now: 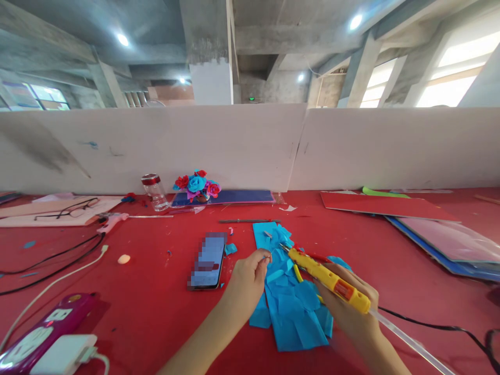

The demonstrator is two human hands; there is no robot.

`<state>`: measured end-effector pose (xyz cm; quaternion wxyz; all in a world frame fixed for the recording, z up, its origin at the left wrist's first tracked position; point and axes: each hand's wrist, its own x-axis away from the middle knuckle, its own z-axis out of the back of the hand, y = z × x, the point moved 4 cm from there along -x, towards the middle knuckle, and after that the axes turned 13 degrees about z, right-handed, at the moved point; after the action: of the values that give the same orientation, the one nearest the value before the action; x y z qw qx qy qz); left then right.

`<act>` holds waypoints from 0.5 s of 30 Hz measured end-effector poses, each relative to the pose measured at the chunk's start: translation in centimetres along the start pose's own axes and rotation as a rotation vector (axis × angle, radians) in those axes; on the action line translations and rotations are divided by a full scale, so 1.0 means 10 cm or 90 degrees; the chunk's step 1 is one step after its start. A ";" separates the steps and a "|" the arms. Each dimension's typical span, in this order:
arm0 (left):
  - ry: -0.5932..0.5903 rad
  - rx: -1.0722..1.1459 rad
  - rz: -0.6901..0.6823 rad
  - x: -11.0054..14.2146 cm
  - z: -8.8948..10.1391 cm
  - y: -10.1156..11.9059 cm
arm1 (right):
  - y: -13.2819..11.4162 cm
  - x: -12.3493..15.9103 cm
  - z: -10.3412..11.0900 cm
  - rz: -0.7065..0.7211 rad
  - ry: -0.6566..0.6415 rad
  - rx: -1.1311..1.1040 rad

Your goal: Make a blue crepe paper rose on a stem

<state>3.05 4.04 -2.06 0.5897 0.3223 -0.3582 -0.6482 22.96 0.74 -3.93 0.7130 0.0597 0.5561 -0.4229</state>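
My right hand is wrapped round a yellow hot glue gun, its metal nozzle pointing left and away from me. A clear glue stick sticks out of its back end. Left of the nozzle, my left hand is closed in a pinch. What sits between its fingertips is too small to make out. Below both hands lies a loose pile of blue paper pieces. Partly hidden under the glue gun is something with yellow handles.
A phone lies left of my left hand. Behind are a paper-flower bunch, a glass jar and a thin stick. Sheets and folders lie right. A second glue gun, cables and a purple power strip are left.
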 end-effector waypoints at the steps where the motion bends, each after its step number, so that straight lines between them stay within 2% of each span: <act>1: 0.010 -0.010 -0.005 0.00 0.01 0.00 | -0.01 0.00 0.00 0.000 -0.001 -0.001; 7: 0.077 -0.097 -0.049 0.01 0.05 0.04 | -0.07 -0.03 -0.02 -0.011 0.015 0.009; 15: 0.107 -0.195 -0.051 0.00 0.02 -0.01 | -0.11 -0.05 -0.02 0.045 0.002 0.064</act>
<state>2.85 4.08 -2.00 0.6334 0.2958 -0.1916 -0.6889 22.12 0.40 -3.18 0.7229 0.1160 0.5325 -0.4247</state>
